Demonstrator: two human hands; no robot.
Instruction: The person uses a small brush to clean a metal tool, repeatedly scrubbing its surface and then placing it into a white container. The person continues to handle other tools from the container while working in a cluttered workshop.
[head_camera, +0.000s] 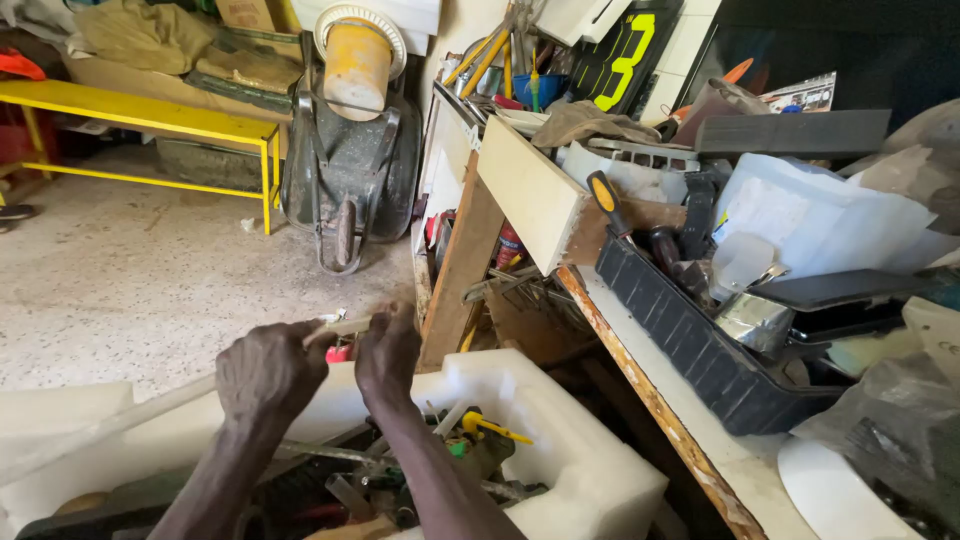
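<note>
Hands together over the white foam box (590, 470): left hand (268, 372) and right hand (388, 350) both closed around a long pale rod (150, 405), held above the tools. Up right, beyond the cluttered worktop (640, 335), a black sign (620, 50) with a yellow-green numeral leans upright.

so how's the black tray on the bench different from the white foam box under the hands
The black tray is dark, shallow and thin-walled; the white foam box is pale, deeper and thick-walled. The tray sits up on the workbench; the box sits lower, beside it, under the left hand and right hand, which both grip a pale thin stick. Both are open-topped and crammed with tools and odd bits.
</note>
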